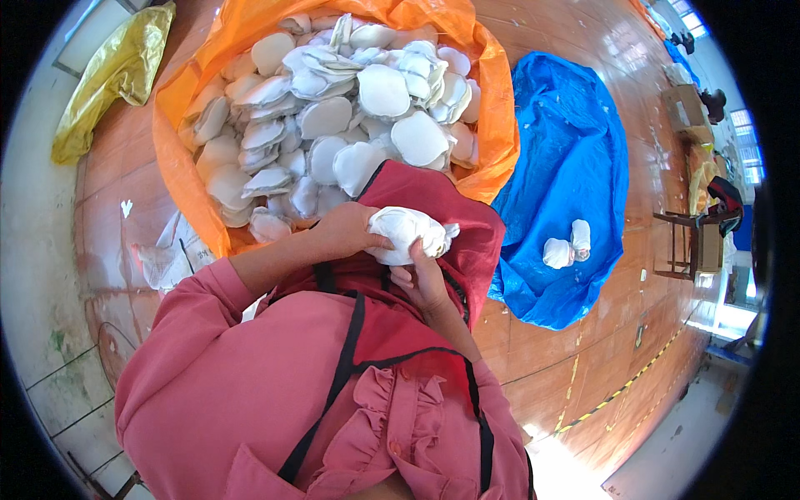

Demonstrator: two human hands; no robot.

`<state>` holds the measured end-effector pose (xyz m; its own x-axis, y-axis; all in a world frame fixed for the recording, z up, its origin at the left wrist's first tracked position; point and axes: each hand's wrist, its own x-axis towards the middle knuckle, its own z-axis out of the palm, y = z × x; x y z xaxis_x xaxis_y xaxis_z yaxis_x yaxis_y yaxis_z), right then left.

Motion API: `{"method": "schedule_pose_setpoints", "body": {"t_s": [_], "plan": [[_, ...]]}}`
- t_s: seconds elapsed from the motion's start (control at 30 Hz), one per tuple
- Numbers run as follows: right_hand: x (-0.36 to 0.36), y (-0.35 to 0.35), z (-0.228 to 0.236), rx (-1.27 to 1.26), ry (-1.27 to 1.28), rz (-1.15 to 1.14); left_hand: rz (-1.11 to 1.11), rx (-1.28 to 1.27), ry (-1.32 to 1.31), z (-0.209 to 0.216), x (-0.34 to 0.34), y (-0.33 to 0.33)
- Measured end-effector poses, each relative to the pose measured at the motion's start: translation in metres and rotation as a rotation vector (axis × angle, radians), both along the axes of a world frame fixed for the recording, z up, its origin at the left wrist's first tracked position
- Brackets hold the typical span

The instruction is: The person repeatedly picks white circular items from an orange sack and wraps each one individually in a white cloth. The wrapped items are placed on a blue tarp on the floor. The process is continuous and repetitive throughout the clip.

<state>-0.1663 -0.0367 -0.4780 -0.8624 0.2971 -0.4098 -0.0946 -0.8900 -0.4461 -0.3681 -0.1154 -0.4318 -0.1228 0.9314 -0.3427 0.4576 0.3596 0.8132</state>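
White pad bundle, a wad of soft white round pieces, is sitting in both hands just above the person's lap, in front of a dark red apron. Left hand is wrapping over the bundle's left side from above, fingers curled onto it; right hand is cupping it from below w/ fingers pressing up against the underside, so both hands are closed together on the same wad. Person is wearing a pink long-sleeved top w/ ruffles down the front, black apron straps crossing over it. Right behind the hands, an orange plastic sack is lying wide open on the floor, piled w/ loose white round pads, lots of them overlapping at all angles; the near edge of the sack is just beside the person's knees. To the person's right, a blue plastic sheet is spreading over the reddish wood floor, w/ two small white rolled bundles resting on its lower part, touching each other, well apart from the hands. Far left, a yellow bag is lying crumpled by the wall. A wooden stool is standing off at the right edge, near some cartons; details there too small to tell.
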Motion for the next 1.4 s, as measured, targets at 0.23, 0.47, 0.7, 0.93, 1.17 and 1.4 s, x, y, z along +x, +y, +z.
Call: {"method": "schedule_pose_setpoints", "body": {"t_s": [0.23,0.47,0.7,0.93,1.17,1.4], "plan": [[0.012,-0.010,-0.008,0.059,0.076,-0.045,0.102,0.063,-0.328,-0.029,0.024,-0.016],[0.011,-0.004,0.003,0.180,0.074,-0.010,0.077,0.087,-0.262,-0.022,0.021,-0.018],[-0.007,-0.003,0.000,0.455,-0.066,0.152,-0.229,-0.103,0.293,0.005,0.002,-0.005],[-0.008,0.004,-0.005,0.154,0.131,0.189,-0.335,-0.114,0.299,0.020,0.012,-0.001],[0.004,0.006,-0.013,0.150,0.188,0.220,-0.447,-0.200,0.380,-0.014,0.015,-0.003],[0.001,0.007,-0.008,0.147,0.120,0.048,-0.171,0.004,0.263,0.001,0.017,-0.007]]}}
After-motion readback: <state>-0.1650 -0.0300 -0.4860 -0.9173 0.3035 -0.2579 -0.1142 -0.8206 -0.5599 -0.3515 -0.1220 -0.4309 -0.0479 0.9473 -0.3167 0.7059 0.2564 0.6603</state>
